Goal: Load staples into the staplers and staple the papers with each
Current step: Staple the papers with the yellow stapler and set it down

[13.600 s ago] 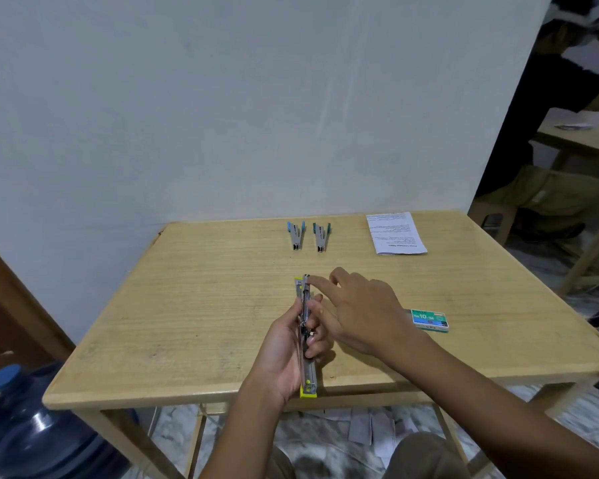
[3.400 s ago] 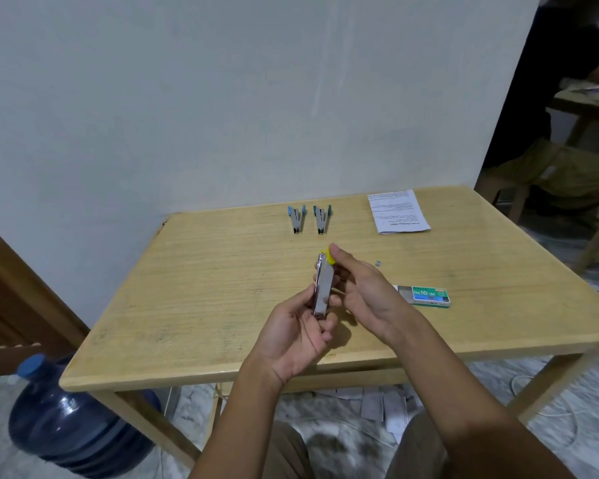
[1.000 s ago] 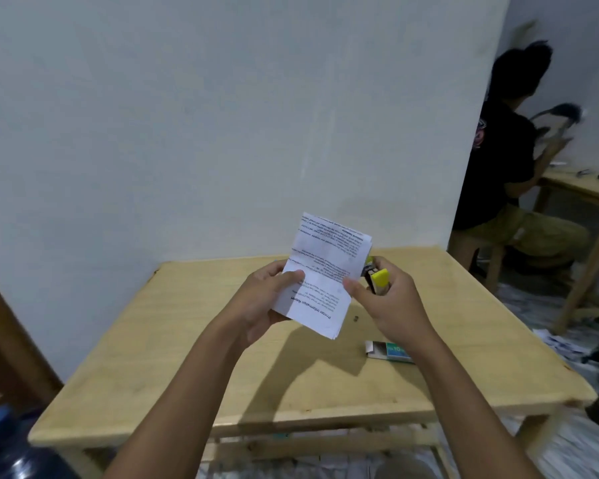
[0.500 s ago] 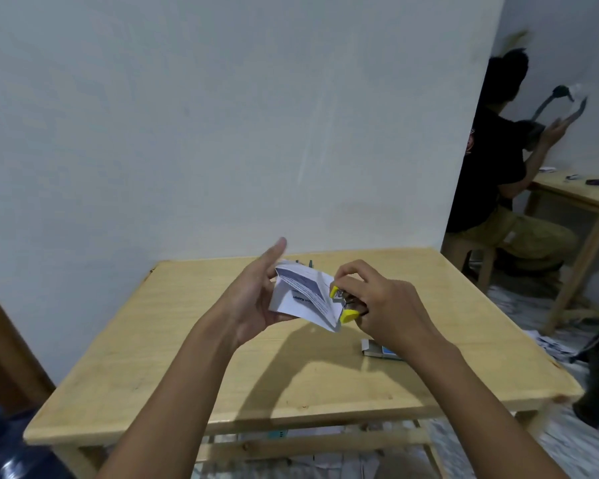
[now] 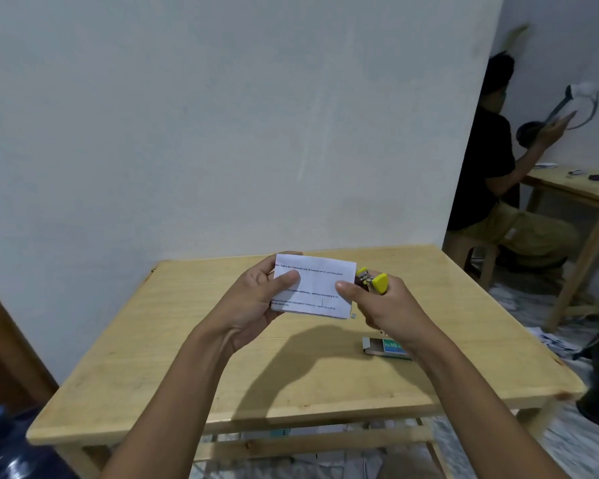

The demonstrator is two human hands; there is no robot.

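Observation:
I hold the folded printed papers [image 5: 313, 286] flat above the wooden table [image 5: 194, 344]. My left hand [image 5: 253, 302] pinches their left edge, thumb on top. My right hand [image 5: 384, 305] grips the yellow stapler [image 5: 372, 282] in its fingers, and its thumb presses on the papers' right edge. The stapler's yellow-tipped end sticks out just right of the papers. An open green staple box [image 5: 384, 347] lies on the table under my right wrist. The two blue staplers are hidden behind the papers and hands.
A white wall stands right behind the table. A blue water jug [image 5: 4, 444] sits on the floor at the lower left. At the right, a seated person [image 5: 498, 174] works at a second wooden table [image 5: 581, 191]. Paper scraps lie on the floor.
The papers, bent and splayed half a second ago with the stapler at their edge, are now held flat and face up. The stapler has come away to the papers' right side.

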